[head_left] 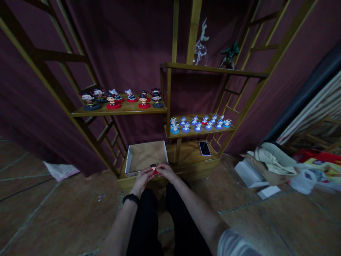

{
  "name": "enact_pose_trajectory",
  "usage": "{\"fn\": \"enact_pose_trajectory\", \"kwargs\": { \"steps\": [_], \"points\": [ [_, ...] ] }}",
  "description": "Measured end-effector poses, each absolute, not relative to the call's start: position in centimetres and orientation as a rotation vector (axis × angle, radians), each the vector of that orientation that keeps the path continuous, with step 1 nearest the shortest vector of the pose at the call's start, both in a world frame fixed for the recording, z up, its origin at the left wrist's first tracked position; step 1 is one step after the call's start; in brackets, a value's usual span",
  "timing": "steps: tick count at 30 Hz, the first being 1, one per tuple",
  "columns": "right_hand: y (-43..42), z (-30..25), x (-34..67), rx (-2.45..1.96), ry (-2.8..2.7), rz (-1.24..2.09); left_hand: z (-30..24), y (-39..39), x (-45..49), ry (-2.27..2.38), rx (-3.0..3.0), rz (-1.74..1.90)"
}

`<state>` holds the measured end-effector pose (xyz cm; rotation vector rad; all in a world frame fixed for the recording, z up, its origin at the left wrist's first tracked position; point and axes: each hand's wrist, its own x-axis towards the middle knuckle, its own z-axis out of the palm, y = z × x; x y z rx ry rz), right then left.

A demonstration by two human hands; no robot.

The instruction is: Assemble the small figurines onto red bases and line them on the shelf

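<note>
Between my two hands is a small figurine (153, 168) with dark hair and a red base. My left hand (144, 177) grips it from the left, and my right hand (165, 171) pinches it from the right. Both hands are just in front of a white-edged cardboard box (146, 153) on the lowest shelf. Similar figurines on red and dark bases, such as a red-based figurine (144, 101), stand on the left shelf (119, 111). Several small blue and purple figurines (197, 127) stand in rows on the right shelf (191, 134).
A phone (204, 148) lies on the lowest shelf, right of the box. On the top right shelf (213, 68) stand a clear deer ornament (201, 49) and a green ornament (229, 55). White boxes (250, 173), cloth and plastic bags lie on the tiled floor at right.
</note>
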<state>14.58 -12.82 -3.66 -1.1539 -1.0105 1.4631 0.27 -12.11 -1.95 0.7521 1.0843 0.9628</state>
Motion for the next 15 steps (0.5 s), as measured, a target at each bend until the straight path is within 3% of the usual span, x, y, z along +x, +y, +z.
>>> {"fn": "enact_pose_trajectory", "kwargs": {
  "steps": [15],
  "points": [
    [-12.64, -4.06, 13.62, -1.231, -0.943, 1.445, -2.49, -12.08, 0.47, 1.045, 0.81, 0.926]
  ]
}}
